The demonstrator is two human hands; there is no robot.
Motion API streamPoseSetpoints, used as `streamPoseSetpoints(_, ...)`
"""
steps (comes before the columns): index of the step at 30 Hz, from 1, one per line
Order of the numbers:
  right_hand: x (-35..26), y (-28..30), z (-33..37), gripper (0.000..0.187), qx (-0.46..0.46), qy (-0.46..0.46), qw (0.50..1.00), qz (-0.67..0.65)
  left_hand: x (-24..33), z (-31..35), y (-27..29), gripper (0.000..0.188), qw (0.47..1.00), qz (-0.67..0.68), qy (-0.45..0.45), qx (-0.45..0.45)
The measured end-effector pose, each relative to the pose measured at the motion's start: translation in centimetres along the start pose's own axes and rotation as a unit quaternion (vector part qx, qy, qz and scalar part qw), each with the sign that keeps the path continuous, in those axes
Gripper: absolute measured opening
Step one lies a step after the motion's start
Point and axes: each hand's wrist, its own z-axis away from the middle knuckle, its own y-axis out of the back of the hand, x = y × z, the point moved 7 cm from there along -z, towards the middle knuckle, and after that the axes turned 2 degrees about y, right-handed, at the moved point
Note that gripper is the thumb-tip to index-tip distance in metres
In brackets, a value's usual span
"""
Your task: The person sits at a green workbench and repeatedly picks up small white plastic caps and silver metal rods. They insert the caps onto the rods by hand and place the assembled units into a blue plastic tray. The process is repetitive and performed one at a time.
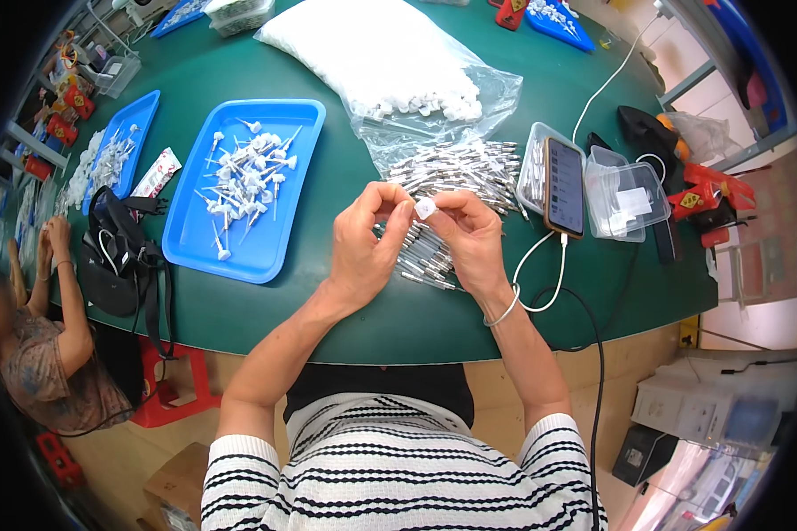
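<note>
My left hand (369,237) and my right hand (471,237) meet over the near middle of the green table. A small white plastic cap (425,208) sits pinched in my right fingertips, right beside the left fingers. My left thumb and forefinger are pressed together; what they grip is hidden. Under and beyond my hands lies a heap of thin metal rods (452,173). Behind it, a large clear bag (354,44) of white caps spills some at its mouth. To the left, a blue tray (279,234) bears several rods with white caps on their ends.
At right, a phone (564,188) leans on a clear box of rods, next to another clear container (624,199). A white cable loops by my right wrist. A black bag (115,257) and a second blue tray (142,119) are left, near another person (49,336).
</note>
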Motion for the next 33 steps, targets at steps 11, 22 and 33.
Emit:
streamPoseSetpoints(11,-0.9,0.4,-0.3,0.014,0.027,0.06,0.997,0.044,-0.4,0.0,0.5,0.014,0.998,0.05,0.008,0.032)
streamPoseSetpoints(22,-0.5,-0.2,-0.1,0.012,-0.005,0.026,1.0,0.014,-0.9,0.0,0.4,0.014,0.998,0.057,0.028,0.008)
streamPoseSetpoints(33,-0.3,-0.2,-0.1,0.015,-0.004,0.024,1.0,-0.002,-0.6,-0.4,0.7,0.021,0.993,0.11,0.029,0.019)
